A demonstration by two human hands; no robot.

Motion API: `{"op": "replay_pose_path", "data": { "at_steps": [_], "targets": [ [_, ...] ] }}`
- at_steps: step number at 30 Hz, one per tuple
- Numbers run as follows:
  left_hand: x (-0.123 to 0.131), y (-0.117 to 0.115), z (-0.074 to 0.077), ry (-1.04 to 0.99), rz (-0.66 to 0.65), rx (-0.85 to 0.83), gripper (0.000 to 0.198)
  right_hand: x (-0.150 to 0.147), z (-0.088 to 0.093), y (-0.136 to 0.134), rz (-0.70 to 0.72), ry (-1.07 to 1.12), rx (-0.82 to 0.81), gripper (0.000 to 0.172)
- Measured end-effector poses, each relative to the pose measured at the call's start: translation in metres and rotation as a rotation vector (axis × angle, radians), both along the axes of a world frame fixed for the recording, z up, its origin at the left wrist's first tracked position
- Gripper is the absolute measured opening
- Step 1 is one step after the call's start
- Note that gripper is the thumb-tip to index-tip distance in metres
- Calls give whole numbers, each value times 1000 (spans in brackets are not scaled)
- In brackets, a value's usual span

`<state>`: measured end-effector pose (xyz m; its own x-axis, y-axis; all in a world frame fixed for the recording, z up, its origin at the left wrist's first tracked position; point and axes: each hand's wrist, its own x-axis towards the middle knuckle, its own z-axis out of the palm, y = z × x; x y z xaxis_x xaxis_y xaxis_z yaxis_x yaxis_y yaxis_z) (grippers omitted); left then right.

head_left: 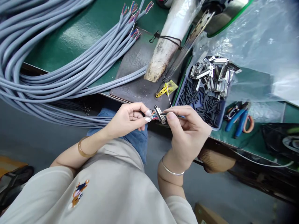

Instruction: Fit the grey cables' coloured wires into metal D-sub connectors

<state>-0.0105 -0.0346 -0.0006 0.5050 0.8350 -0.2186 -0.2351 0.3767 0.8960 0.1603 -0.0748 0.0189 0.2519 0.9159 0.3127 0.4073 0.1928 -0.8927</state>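
Pale shirt (121,183) is closest to the lens, with the metal plug (159,115) past it, held up between both hands by the counter (81,34)'s near edge. Looks light and rigid, pretty slick too, so I'd take it by the ends of the shell. Colored wires (154,115) behind it seem thin, bendy and easy to snap. Left hand (129,116) has its grip nearly closed, thumb and fingertip pinching those wires. Right hand (187,132) has thumb and forefinger pinched on a thin dark piece (163,114) at the plug; can't tell what it is.
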Motion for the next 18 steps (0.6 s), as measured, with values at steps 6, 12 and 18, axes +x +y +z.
{"op": "replay_pose_path", "data": {
  "at_steps": [6, 12, 18],
  "targets": [
    [0, 0, -2, -9, -16, -11, 19, -2, -1, 1, 79, -25, -48, 6],
    [-1, 1, -5, -87, -40, -12, 33, -5, 6, 2, 247, -281, -31, 10],
    [-5, 5, -12, -270, -12, -78, 26, -6, 11, -5, 36, -256, 173, 24]
  ]
}}
